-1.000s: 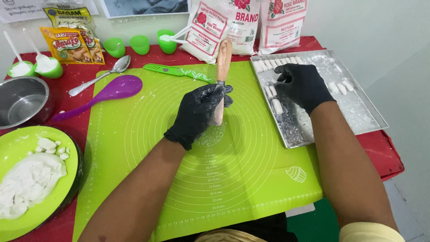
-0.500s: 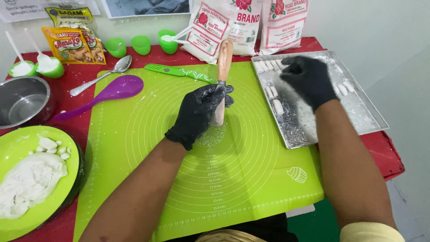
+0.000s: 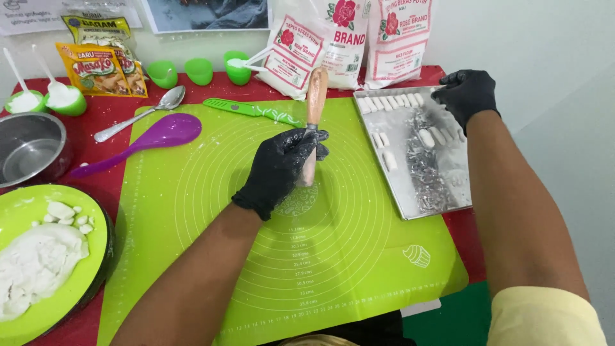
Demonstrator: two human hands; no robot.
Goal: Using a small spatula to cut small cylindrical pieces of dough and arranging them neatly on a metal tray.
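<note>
Red tabletop (image 3: 211,90) against a pale wall carries a green silicone mat (image 3: 192,211), used here as the landmark. Left hand (image 3: 278,168), black-gloved, sits near the mat's centre with fingers clenched around a wooden-handled knife (image 3: 314,109); the handle points toward the mat's far edge, and the blade is mostly hidden under the glove. Right hand (image 3: 466,95), also gloved, is beyond the mat's right edge at the far corner of a metal tray (image 3: 442,192); fingers are curled over the tray rim, and whether they pinch anything I cannot tell. Small white dough pieces (image 3: 391,102) lie in rows on the tray, floured. Left of the mat: purple spoon (image 3: 150,138), metal spoon (image 3: 138,115), steel bowl (image 3: 32,150), green plate (image 3: 90,282) with a dough mass (image 3: 35,266). Flour bags (image 3: 339,38) stand behind the mat. Risks, as judged: the tray overhangs the mat's right edge near the table edge, so a push from the right hand could slide it off; the gloved grip close to the blade may slip on flour; dough pieces could stick together if nudged.
</note>
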